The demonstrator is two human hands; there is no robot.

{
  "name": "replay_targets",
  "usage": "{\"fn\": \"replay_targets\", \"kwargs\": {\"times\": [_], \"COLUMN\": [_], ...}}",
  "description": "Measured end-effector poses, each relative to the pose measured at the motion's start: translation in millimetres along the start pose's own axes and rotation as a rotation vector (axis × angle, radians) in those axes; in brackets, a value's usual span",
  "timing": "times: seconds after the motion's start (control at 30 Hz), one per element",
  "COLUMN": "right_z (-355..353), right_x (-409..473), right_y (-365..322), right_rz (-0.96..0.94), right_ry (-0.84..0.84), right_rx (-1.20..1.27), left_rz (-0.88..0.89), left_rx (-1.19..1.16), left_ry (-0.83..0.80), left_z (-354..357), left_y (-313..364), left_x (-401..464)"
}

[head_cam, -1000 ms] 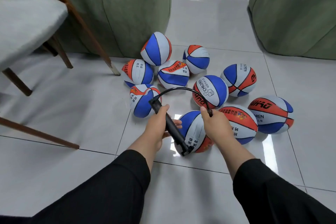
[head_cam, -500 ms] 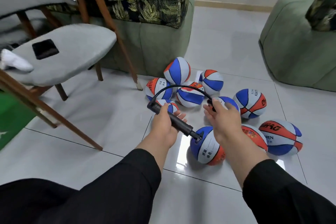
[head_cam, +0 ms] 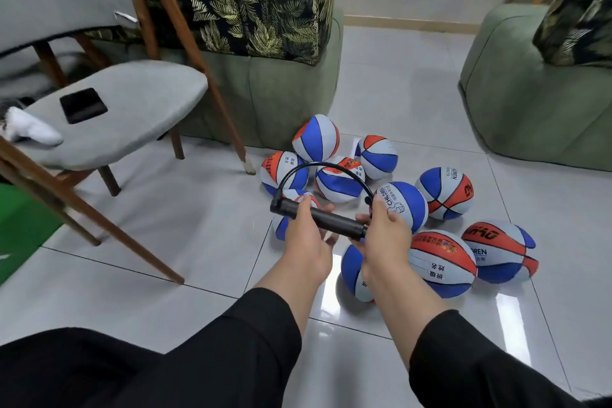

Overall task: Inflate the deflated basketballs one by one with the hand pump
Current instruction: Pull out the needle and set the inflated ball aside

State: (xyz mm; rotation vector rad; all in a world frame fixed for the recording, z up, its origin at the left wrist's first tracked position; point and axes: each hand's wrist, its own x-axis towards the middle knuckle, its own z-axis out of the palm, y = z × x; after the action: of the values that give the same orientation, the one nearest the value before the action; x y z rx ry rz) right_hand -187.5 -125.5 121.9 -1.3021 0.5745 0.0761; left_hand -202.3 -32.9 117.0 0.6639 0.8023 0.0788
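Step in hand: readying the hand pump [head_cam: 323, 217] above the balls; by my judgement the needle end has yet to go into a valve.
Left grip: the left hand [head_cam: 306, 237] is clenched around the pump's black barrel, near its hose end, holding it roughly level.
Right grip: the right hand [head_cam: 384, 235] pinches the free end of the hose [head_cam: 323, 166] by its tip, just beside the barrel's other end.
Hose: it arches up from the barrel's left end and down to the right fingers.
Balls: nine red, white and blue basketballs lie clustered on the tiled floor [head_cam: 198, 225]; several look dented and soft. The nearest basketball [head_cam: 354, 270] sits right under the right wrist, partly hidden.
Doing it well: likely pick one ball, find its valve, turn it upward, then push the tip in straight, without bending it.
Risk: valves are not visible from here.
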Motion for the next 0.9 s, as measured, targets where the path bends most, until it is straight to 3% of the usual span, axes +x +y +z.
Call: {"fn": "replay_targets", "kwargs": {"times": [0.17, 0.27, 0.37, 0.5, 0.6, 0.67, 0.73, 0.9], "right_z": [-3.1, 3.7, 8.5, 16.0, 22.2, 25.4, 28.3, 33.7], "right_x": [22.8, 40.1, 59.3, 86.3, 105.9, 119.0, 132.3, 163.2], "right_y": [-18.6, -41.6, -62.7, -63.1, -43.7, -29.2, -16.4, 4.6], "right_rz": [-0.313, -0.519, -0.634, -0.660, -0.616, -0.581, -0.538, -0.492], "right_ry": [0.007, -0.053, -0.110, -0.208, -0.274, -0.289, -0.302, -0.366], "right_rx": [-0.309, -0.582, -0.809, -0.928, -0.985, -1.021, -1.024, -1.018], "left_rz": [-0.221, -0.332, -0.065, 0.327, 0.440, 0.373, 0.212, -0.069], "left_rx": [0.227, 0.598, 0.931, 1.250, 1.465, 1.629, 1.640, 1.190], "left_ry": [-0.072, -0.130, -0.111, -0.235, -0.144, -0.068, 0.018, 0.226], "left_z": [-4.1, -0.9, 7.5, 9.0, 0.9, -6.0, -17.1, -38.1], "left_y": [-0.8, -0.4, 0.9, 28.0, 64.2, 86.7, 100.2, 87.8], "left_x": [1.5, -4.3, -4.4, 16.9, 56.1, 87.5, 119.4, 188.2]}}
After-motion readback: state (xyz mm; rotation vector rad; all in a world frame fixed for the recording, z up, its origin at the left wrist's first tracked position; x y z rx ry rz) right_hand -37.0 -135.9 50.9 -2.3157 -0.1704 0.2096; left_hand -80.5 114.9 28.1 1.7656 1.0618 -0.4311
